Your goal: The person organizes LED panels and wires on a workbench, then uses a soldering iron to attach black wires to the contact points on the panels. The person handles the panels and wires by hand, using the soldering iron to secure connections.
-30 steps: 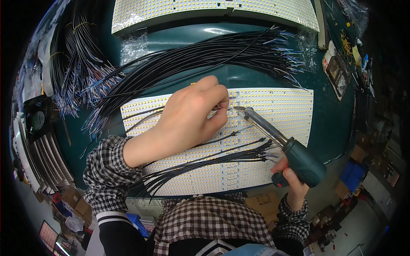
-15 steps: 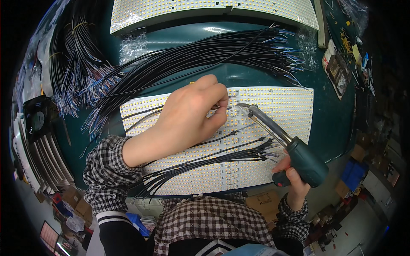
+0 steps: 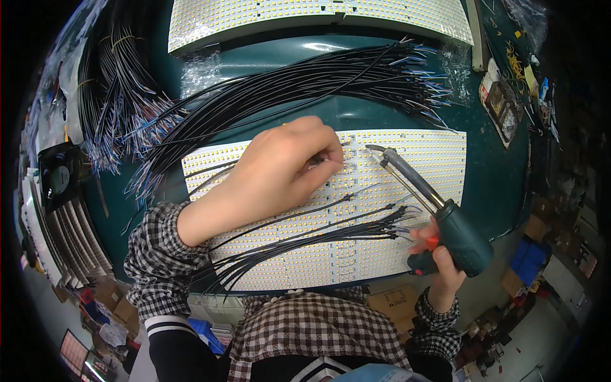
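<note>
head view | left hand (image 3: 280,169) pinching one black wire (image 3: 280,219) onto LED panel (image 3: 407,165), centre | right hand (image 3: 439,261) gripping one green soldering gun (image 3: 445,219) at 4 o'clock, tip just right of the fingers | two LED panels, second panel (image 3: 318,16) at 12 | loose wire bundle (image 3: 305,83) on green worktop (image 3: 490,184)

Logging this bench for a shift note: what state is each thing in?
Left hand: pinching a wire end onto the LED panel.
Right hand: gripping the soldering gun, tip raised over the panel.
Black wire bundle: loose, fanned across the green mat.
</note>
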{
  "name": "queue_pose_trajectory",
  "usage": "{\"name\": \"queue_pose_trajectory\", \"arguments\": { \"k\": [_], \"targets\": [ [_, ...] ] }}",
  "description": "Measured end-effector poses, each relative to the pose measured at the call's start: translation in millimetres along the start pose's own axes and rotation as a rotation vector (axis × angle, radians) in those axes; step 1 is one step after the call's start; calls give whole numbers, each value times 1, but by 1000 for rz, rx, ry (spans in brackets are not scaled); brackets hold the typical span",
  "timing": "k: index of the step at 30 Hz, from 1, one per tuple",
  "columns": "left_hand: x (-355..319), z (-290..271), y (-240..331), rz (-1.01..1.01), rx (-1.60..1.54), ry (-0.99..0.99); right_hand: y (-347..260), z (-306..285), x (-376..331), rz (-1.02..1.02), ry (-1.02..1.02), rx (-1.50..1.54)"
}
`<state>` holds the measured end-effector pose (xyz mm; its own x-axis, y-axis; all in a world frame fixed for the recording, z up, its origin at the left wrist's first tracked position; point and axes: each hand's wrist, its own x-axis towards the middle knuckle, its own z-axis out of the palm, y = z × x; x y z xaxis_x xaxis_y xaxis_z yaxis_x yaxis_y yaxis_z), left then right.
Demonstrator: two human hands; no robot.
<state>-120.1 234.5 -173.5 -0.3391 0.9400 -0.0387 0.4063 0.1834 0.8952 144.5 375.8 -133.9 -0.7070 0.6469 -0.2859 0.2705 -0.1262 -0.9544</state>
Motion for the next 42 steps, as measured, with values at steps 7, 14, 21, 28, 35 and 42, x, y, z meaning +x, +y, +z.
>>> {"name": "queue_pose_trajectory", "arguments": {
  "k": [7, 14, 21, 28, 35, 42],
  "targets": [
    [1, 16, 3, -2, 107, 176, 0, -2, 0, -14, -5, 12],
    [0, 23, -1, 57, 167, 236, 4, -9, -6, 8, -95, -43],
    [-1, 26, -3, 79, 172, 256, 6, -14, -8, 45, -134, -98],
    [-2, 26, -3, 75, 192, 250, 0, -9, -7, 96, -133, -40],
    [-1, 27, -3, 89, 210, 256, 4, -10, -7, 67, -146, -29],
    [-1, 27, -2, 80, 204, 255, 4, -7, -5, 47, -131, -28]
  ]
}}
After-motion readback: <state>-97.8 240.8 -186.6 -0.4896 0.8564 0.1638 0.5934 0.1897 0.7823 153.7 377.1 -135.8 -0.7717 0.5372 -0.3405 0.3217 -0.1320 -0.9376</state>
